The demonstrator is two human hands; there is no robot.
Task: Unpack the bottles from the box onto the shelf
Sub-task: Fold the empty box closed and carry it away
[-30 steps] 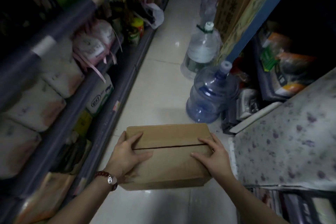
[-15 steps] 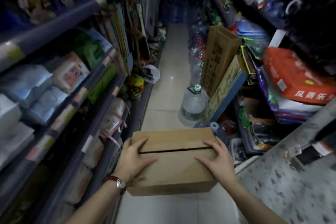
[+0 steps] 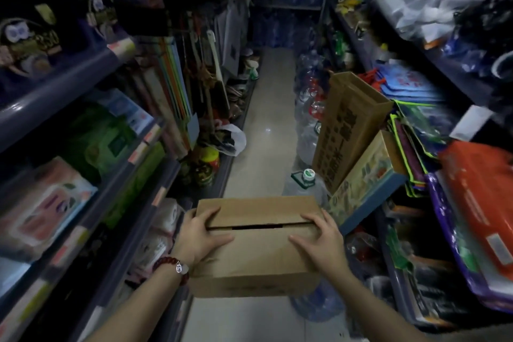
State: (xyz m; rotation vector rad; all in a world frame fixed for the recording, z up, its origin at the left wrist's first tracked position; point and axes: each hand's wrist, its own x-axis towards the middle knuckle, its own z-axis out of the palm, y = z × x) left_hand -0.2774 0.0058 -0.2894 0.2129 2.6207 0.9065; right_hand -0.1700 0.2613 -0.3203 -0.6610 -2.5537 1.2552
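Between two rows of crowded shop shelves, a person carries a brown cardboard box at about waist height over the pale tiled floor of a narrow aisle. The box's top flaps are folded down, with a thin dark slit showing where they meet. No bottles from inside it can be seen.

The left hand lies on the left end of the lid, its fingers spread and bent over the flap's edge at the slit, thumb pressed along the near flap; a dark red bead bracelet circles that wrist. The right hand lies on the right end of the lid, fingers spread flat and slightly bent over the cardboard, thumb stretched toward the middle. Both hands press on the box and steady it; how its underside is supported is hidden.

On the left, the grey shelf holds soft packs in green, pink and white wrapping. On the right, a tall cardboard carton leans against the shelving, with a flat printed box tilted just below it. A big clear water jug with a white cap stands on the floor just beyond the carried box, and more jugs line the aisle behind it. A white plastic bag sits on the floor by the left shelves.
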